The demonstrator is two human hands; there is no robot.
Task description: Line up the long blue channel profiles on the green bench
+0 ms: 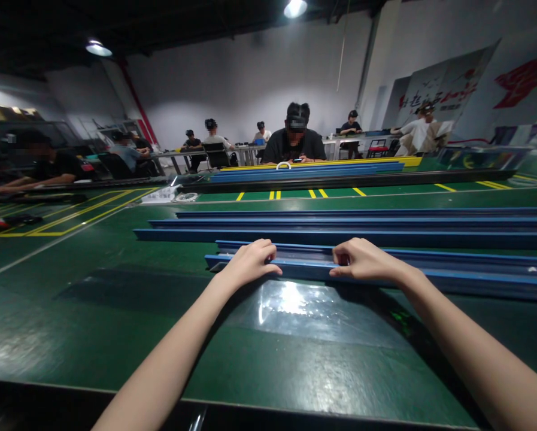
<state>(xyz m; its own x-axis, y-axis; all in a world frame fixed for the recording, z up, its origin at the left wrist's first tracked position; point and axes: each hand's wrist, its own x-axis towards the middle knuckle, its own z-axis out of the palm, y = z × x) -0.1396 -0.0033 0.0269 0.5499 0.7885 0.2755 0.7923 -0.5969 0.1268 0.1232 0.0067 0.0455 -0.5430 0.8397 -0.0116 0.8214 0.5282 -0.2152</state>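
Observation:
A long blue U-shaped channel (304,269) lies crosswise on the green table in front of me. My left hand (252,263) is closed on it close to its left end, with bent fingers over the trough and the thumb along the near wall. Farther right, my right hand (362,260) grips the same channel in a like way; its fingertips are partly hidden inside the trough. Just on the near side of the channel, a clear plastic sheet (313,311) lies flat and reflects the light.
More blue channels (259,234) lie parallel beyond the held one. Farther back are a long black strip (340,179), yellow strips (376,161) and a white roll or coil (186,197). A person (295,140) sits across the table, and others work behind. The green table's (232,377) near edge runs below my forearms.

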